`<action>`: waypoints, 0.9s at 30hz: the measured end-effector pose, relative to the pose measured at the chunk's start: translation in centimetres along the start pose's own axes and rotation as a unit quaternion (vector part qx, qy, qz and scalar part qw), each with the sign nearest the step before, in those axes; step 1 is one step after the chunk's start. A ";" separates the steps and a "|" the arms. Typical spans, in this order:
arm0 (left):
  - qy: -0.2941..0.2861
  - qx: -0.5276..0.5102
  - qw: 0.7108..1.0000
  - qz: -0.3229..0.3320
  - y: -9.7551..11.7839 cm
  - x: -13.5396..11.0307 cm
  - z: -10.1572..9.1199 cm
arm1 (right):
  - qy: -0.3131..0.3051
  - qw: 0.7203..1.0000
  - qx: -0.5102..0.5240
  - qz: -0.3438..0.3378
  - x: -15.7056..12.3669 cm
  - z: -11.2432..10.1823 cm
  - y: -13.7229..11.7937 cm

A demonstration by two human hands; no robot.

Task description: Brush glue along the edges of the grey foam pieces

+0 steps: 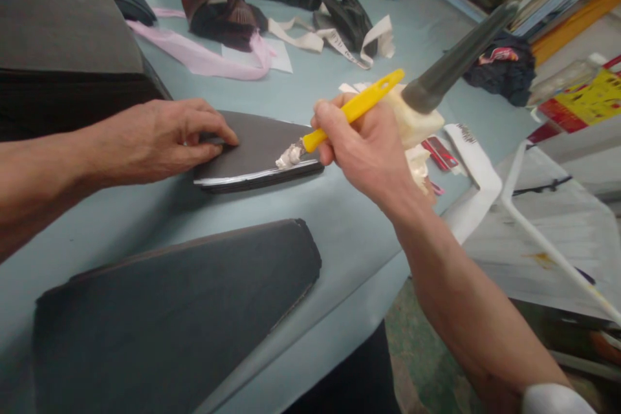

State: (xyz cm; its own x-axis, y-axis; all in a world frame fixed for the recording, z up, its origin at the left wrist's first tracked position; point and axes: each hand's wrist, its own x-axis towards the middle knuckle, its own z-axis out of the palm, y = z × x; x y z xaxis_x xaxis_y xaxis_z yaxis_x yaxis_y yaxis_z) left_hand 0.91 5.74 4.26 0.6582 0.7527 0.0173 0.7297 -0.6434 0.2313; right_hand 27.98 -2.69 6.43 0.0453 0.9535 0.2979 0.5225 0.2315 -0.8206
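My right hand grips a brush with a yellow handle, its bristles clotted with white paste. The bristle tip meets the near edge of a low stack of dark grey sheets, where a white line of paste runs along the rim. My left hand lies on the far left part of that stack, thumb and fingers bent and apart, fingertips touching the top sheet. Closer to me is a larger dark, tapered stack, which neither hand touches.
The light blue-green table carries a tall dark stack at left, a pink strip and crumpled dark scraps at the back. Behind my right hand stands a pale container with a dark tube above it. A white-framed rack is at right.
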 end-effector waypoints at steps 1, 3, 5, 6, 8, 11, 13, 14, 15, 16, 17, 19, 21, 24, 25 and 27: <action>0.001 0.001 1.000 -0.002 0.0 0.0 0.0 | -0.007 1.000 -0.003 0.002 0.1 0.2 0.1; 0.005 0.001 1.000 -0.007 0.1 0.1 0.1 | -0.012 1.000 -0.010 0.009 0.3 0.1 0.4; 0.008 0.001 1.000 -0.011 0.0 0.1 0.3 | -0.008 1.000 -0.019 0.015 0.3 -0.5 0.9; 0.009 0.002 1.000 -0.013 0.0 0.1 0.3 | 0.001 1.000 -0.026 0.017 0.3 -1.0 1.2; 0.014 0.002 1.000 -0.014 0.0 0.1 0.4 | 0.026 0.998 -0.044 0.023 0.2 -2.0 1.8; 0.019 -0.001 1.000 -0.014 -0.1 -0.1 0.4 | 0.060 0.995 -0.074 0.040 0.2 -3.3 2.5; 0.017 -0.002 1.000 -0.017 0.0 -0.1 0.3 | 0.074 0.993 -0.086 0.044 0.3 -4.1 2.9; 0.015 -0.005 1.000 -0.018 0.1 -0.1 0.2 | 0.081 0.992 -0.090 0.042 0.3 -4.4 3.0; 0.014 -0.008 1.000 -0.019 0.1 -0.1 0.2 | 0.087 0.991 -0.095 0.038 0.3 -4.7 3.0; 0.015 -0.011 1.000 -0.019 0.2 -0.1 0.1 | 0.093 0.990 -0.099 0.034 0.4 -5.0 3.0; 0.016 -0.013 1.000 -0.018 0.3 -0.1 0.1 | 0.099 0.989 -0.102 0.029 0.4 -5.3 2.9; 0.019 -0.014 1.000 -0.017 0.5 -0.2 0.0 | 0.108 0.988 -0.104 0.020 0.4 -5.5 2.5; 0.019 -0.013 1.000 -0.017 0.7 -0.3 0.0 | 0.106 0.990 -0.095 0.016 0.5 -5.3 2.0; 0.012 -0.013 1.000 -0.016 1.0 -0.6 0.0 | 0.096 0.993 -0.072 0.014 0.7 -4.5 1.3; 0.008 -0.010 1.000 -0.017 1.1 -0.6 0.0 | 0.092 0.993 -0.067 0.016 0.7 -4.2 1.2; 0.003 -0.004 1.000 -0.024 1.3 -0.7 -0.1 | 0.083 0.994 -0.067 0.029 0.7 -3.9 1.3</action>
State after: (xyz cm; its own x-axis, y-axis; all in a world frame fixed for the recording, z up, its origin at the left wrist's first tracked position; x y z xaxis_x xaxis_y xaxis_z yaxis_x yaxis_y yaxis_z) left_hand 1.35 4.35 4.63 0.6209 0.7838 0.0112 0.7594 -0.6050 0.2394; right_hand 32.02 -2.43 7.43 0.2131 0.9170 0.3371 0.6232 0.1382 -0.7698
